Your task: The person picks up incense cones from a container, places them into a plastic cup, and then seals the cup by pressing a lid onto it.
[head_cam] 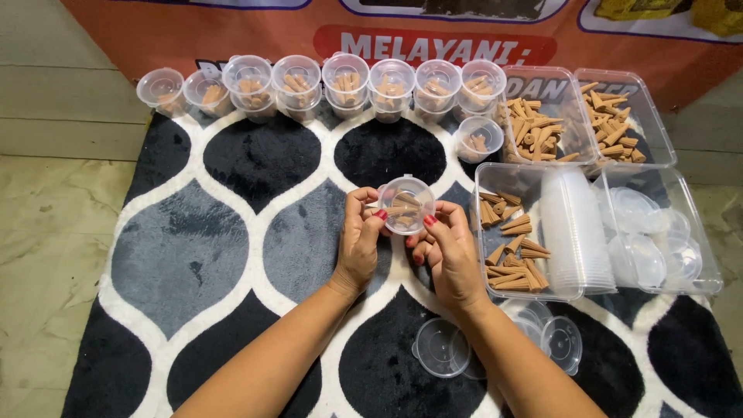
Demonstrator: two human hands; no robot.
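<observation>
Both my hands are raised over the rug (232, 232), closed together on one small clear plastic cup (405, 204) with its lid on. My left hand (361, 241) grips the cup's left side, thumb and fingertips on the rim. My right hand (449, 249) grips its right side, thumb pressing on the lid's edge. The cup is tilted toward me and holds several tan incense cones.

Beyond my hands, a row of filled cups (333, 81) runs along the far edge of the rug, some stacked two high. One more filled cup (478, 139) stands alone, just past my right hand.

To the right of my right hand sits a clear tray of loose cones (511, 240), with a stack of empty cups (573, 232) lying on its side in the same tray. Further right is a tray of clear lids (658, 240). Beyond these, two more trays of cones (573, 124) stand side by side.

Near my right forearm, on the rug, lie a few loose lids (441, 348).
</observation>
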